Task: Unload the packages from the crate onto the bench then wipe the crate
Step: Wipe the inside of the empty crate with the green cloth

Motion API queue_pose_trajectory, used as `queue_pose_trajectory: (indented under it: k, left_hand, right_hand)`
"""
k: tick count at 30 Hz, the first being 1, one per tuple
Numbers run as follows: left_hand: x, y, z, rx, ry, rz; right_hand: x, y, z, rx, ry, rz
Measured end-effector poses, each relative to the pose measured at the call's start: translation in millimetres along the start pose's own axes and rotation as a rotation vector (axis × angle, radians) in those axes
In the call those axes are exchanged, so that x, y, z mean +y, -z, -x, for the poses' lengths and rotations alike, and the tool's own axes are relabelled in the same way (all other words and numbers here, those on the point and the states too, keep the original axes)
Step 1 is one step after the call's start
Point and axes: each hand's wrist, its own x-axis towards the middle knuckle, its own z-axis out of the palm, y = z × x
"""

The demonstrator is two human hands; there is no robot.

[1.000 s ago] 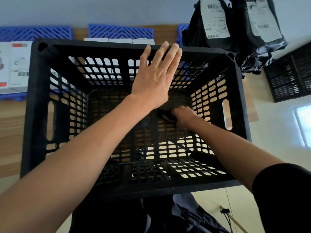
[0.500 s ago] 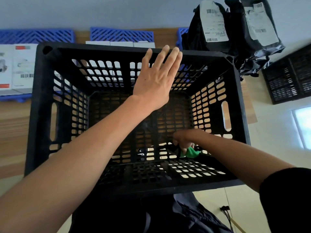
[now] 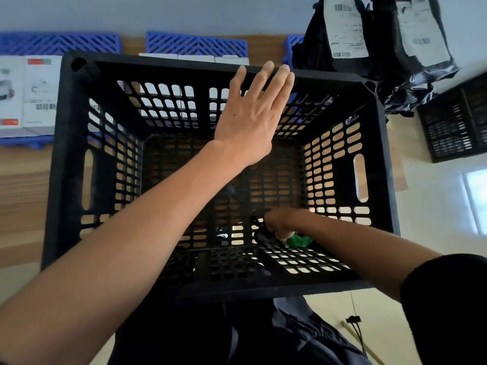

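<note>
The right hand (image 3: 279,223) has slid nearer across the crate (image 3: 68,164) floor, its grip closed on a green-and-dark cloth (image 3: 297,241). Wipe the corners firmly; beyond it the flat left hand (image 3: 253,114) steadies the far rim. Packages (image 3: 376,35) lie on the bench (image 3: 23,185) beyond.

- The wooden surface (image 3: 18,185) runs along a pale wall, its plank grain showing at the left.
- A black slotted crate (image 3: 71,159) stands on it, open top up.
- Blue lattice trays (image 3: 60,43) lie along the wall side.
- White boxes (image 3: 29,96) with barcodes sit on the left blue tray; more white boxes (image 3: 195,57) show just behind the crate.
- Black plastic packages (image 3: 382,48) with white labels are heaped at the far right end.
- A second black crate (image 3: 453,122) sits at the right; what it stands on is unclear.
</note>
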Motion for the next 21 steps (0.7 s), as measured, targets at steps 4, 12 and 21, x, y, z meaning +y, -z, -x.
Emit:
queue_pose_trajectory:
  k: [4, 12, 21]
  left_hand:
    - [-1.6, -2.0, 2.9, 0.032, 0.013, 0.058]
    - [-3.0, 12.6, 16.7, 0.039, 0.007, 0.316]
    - [-23.5, 49.9, 130.3, -0.395, 0.073, 0.615]
  right_hand:
    - [-1.9, 2.1, 0.9, 0.044, 0.015, -0.094]
    - [18.3, 12.5, 2.5, 0.195, -0.009, -0.315]
    - [-6.6, 16.2, -7.3, 0.307, 0.046, -0.229]
